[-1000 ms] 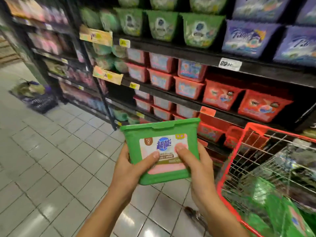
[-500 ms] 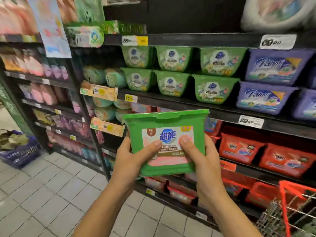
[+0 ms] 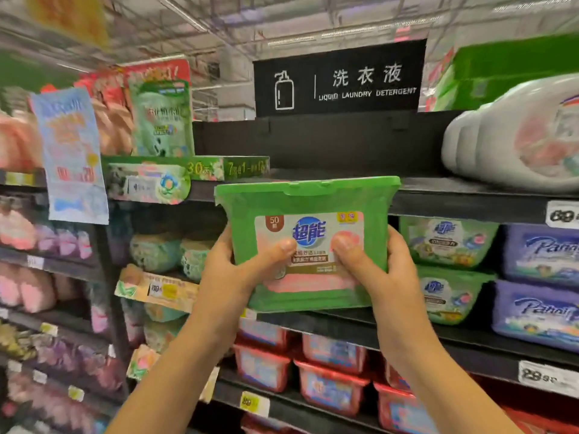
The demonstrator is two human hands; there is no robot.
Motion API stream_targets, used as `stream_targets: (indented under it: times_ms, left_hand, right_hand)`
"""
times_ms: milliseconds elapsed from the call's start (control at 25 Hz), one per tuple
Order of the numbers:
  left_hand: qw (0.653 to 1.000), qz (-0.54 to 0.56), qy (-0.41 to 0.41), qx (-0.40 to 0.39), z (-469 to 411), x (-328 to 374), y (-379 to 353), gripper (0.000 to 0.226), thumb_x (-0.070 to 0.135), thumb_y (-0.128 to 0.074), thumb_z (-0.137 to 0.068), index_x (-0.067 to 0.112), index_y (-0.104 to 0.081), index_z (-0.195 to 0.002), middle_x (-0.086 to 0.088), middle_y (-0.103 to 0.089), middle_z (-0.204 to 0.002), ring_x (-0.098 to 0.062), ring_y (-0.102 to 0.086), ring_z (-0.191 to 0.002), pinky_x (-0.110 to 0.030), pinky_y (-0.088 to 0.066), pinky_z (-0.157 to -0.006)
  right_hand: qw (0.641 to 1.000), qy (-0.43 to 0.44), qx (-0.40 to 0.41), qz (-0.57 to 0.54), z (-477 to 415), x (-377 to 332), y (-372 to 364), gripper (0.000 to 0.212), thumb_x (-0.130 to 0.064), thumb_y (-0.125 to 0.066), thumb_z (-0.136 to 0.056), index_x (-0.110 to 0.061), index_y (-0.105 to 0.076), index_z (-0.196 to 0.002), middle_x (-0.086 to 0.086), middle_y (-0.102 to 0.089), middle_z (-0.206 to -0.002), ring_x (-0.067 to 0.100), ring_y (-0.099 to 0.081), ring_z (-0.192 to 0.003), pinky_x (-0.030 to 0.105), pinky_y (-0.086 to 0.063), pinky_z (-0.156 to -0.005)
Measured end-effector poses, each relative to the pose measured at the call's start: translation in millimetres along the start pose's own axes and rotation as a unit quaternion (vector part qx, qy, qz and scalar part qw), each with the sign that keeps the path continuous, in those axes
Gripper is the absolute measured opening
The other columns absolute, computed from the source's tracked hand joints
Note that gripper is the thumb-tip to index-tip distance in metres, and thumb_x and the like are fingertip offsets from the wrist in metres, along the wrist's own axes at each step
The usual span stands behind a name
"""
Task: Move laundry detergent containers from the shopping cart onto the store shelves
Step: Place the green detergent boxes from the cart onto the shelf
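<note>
A green detergent tub [image 3: 307,202] with a pink and white label is held up in front of the shelves. My left hand [image 3: 232,270] grips its left side with the thumb pressed on the label. My right hand [image 3: 385,270] grips its right side, thumb on the label too. The tub's lid edge is level with the black upper shelf [image 3: 454,198]. Matching green tubs [image 3: 448,242] sit stacked on the shelf below, to the right of the held one. The shopping cart is out of view.
A white detergent jug [image 3: 513,142] lies on the upper shelf at right, and a flat green box [image 3: 188,173] at left. Purple tubs [image 3: 542,255] fill the far right, red tubs [image 3: 332,386] the lower shelf. A black "Liquid Laundry Detergent" sign [image 3: 338,79] hangs above.
Both hands have raised the green tub from waist height to the upper shelf's level. The view has tilted up, so the red cart and the floor have dropped out of sight.
</note>
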State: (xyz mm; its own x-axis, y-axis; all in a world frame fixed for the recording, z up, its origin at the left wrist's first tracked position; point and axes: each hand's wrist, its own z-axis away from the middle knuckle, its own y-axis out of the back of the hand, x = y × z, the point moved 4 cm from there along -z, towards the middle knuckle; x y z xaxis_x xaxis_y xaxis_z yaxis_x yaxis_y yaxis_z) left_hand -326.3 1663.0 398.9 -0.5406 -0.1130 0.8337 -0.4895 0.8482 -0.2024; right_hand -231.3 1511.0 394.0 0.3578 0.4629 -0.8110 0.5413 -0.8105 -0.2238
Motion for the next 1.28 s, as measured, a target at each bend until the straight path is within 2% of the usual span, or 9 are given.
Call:
stream_targets:
  times_ms: [160,320,520,640,720,840,960,1120,1280]
  left_hand:
    - [0.998,-0.019,-0.040,-0.052,-85,14,22,0.062,0.040,-0.082,-0.057,0.020,-0.065,-0.113,-0.003,-0.075,-0.107,-0.024,-0.071,-0.098,-0.042,-0.054,-0.086]
    - [0.989,-0.043,-0.084,-0.116,-174,31,26,0.056,0.039,-0.086,-0.061,0.026,-0.065,-0.111,0.006,-0.075,-0.103,-0.015,-0.073,-0.093,-0.026,-0.059,-0.072]
    - [0.970,-0.179,-0.121,-0.108,-278,20,16,0.060,0.055,-0.083,-0.055,0.037,-0.066,-0.109,0.024,-0.073,-0.090,0.009,-0.068,-0.082,-0.009,-0.053,-0.062]
    - [0.972,-0.188,-0.069,-0.123,-331,-13,8,0.064,0.051,-0.083,-0.059,0.028,-0.065,-0.116,0.012,-0.072,-0.104,-0.006,-0.069,-0.094,-0.028,-0.059,-0.080]
    - [0.977,-0.170,-0.016,-0.124,-359,-37,1,0.061,0.038,-0.084,-0.066,0.020,-0.063,-0.120,0.003,-0.071,-0.112,-0.015,-0.068,-0.099,-0.036,-0.057,-0.085]
    - [0.975,-0.186,0.025,-0.120,-398,-66,-15,0.051,0.029,-0.084,-0.071,0.017,-0.064,-0.116,0.000,-0.070,-0.113,-0.014,-0.066,-0.093,-0.027,-0.052,-0.072]
    - [0.969,-0.226,0.034,-0.098,-431,-88,-24,0.044,0.026,-0.083,-0.072,0.016,-0.065,-0.111,-0.004,-0.070,-0.112,-0.019,-0.065,-0.097,-0.033,-0.052,-0.083]
    - [0.955,-0.284,0.047,-0.064,-458,-118,-28,0.049,0.030,-0.084,-0.070,0.014,-0.066,-0.112,-0.006,-0.070,-0.114,-0.021,-0.064,-0.101,-0.034,-0.051,-0.089]
    - [0.914,-0.398,0.063,-0.047,-482,-135,-28,0.053,0.044,-0.081,-0.070,0.014,-0.065,-0.111,-0.007,-0.069,-0.115,-0.024,-0.064,-0.104,-0.036,-0.051,-0.085]
  right_hand:
    - [0.993,0.086,0.000,0.079,-65,-14,-29,0.064,-0.043,-0.079,-0.067,-0.024,-0.053,-0.123,-0.006,-0.072,-0.110,0.010,-0.070,-0.099,0.027,-0.058,-0.081]
    - [0.978,0.111,0.008,0.177,-141,-27,-42,0.064,-0.055,-0.083,-0.060,-0.029,-0.059,-0.114,-0.009,-0.073,-0.106,0.008,-0.069,-0.097,0.031,-0.057,-0.082]
    - [0.958,0.084,0.009,0.276,-245,-15,-34,0.048,-0.039,-0.082,-0.062,-0.022,-0.066,-0.104,-0.010,-0.073,-0.101,0.002,-0.070,-0.091,0.019,-0.056,-0.077]
    - [0.949,0.059,-0.001,0.309,-295,6,-24,0.025,-0.026,-0.081,-0.074,-0.024,-0.067,-0.094,-0.015,-0.071,-0.093,-0.005,-0.069,-0.081,0.013,-0.054,-0.069]
    - [0.934,0.050,0.006,0.353,-324,21,-16,0.025,-0.026,-0.081,-0.074,-0.022,-0.068,-0.096,-0.010,-0.072,-0.096,0.002,-0.069,-0.087,0.021,-0.054,-0.079]
    - [0.902,0.039,0.042,0.429,-361,40,-1,0.037,-0.034,-0.084,-0.070,-0.017,-0.068,-0.099,-0.004,-0.070,-0.099,0.010,-0.065,-0.090,0.025,-0.051,-0.078]
    - [0.876,0.018,0.065,0.478,-392,58,10,0.038,-0.040,-0.085,-0.067,-0.026,-0.060,-0.092,-0.011,-0.059,-0.086,0.000,-0.053,-0.072,0.015,-0.041,-0.060]
    - [0.869,-0.032,0.059,0.490,-425,88,18,0.051,-0.040,-0.085,-0.068,-0.015,-0.064,-0.107,-0.002,-0.065,-0.101,0.009,-0.053,-0.082,0.023,-0.042,-0.072]
    - [0.852,-0.073,0.035,0.517,-451,107,19,0.039,-0.041,-0.083,-0.070,-0.017,-0.062,-0.093,0.004,-0.067,-0.107,0.010,-0.052,-0.079,0.023,-0.041,-0.069]
